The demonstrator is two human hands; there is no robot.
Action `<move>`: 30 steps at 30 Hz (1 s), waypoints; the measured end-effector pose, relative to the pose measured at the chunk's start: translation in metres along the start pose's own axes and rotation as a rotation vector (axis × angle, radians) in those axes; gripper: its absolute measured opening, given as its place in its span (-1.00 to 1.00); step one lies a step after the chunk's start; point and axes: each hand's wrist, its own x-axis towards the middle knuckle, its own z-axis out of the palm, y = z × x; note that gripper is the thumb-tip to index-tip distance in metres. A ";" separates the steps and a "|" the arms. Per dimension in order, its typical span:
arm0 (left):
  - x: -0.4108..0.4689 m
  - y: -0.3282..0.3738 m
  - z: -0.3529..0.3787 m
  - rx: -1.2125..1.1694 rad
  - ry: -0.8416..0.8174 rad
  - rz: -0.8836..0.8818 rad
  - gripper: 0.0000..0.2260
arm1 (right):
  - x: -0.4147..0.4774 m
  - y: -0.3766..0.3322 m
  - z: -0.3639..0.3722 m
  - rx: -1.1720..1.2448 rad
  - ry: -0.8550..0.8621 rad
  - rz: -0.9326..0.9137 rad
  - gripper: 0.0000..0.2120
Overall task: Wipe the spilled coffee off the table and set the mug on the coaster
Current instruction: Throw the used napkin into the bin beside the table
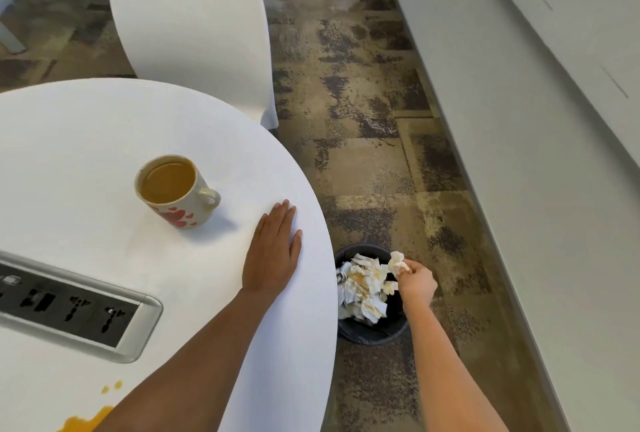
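Observation:
A cream mug [176, 191] with red hearts stands on the round white table [86, 127], filled with coffee, handle to the right. My left hand [273, 251] lies flat and open on the table near its right edge, just right of the mug. My right hand [417, 281] reaches off the table over a black bin [372, 331] on the floor, pinching a crumpled tissue [396, 260]. Orange-brown spilled coffee [88, 421] shows at the table's near edge, partly hidden by my left forearm. No coaster is in view.
The bin holds several coffee-stained tissues [363, 288]. A recessed power socket panel [69, 310] sits in the table at left. A white chair [194, 33] stands behind the table. Patterned carpet and a grey wall base run along the right.

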 end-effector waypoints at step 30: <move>-0.021 0.002 -0.032 -0.283 0.107 -0.117 -0.68 | -0.058 -0.028 -0.011 0.089 0.093 -0.451 -0.87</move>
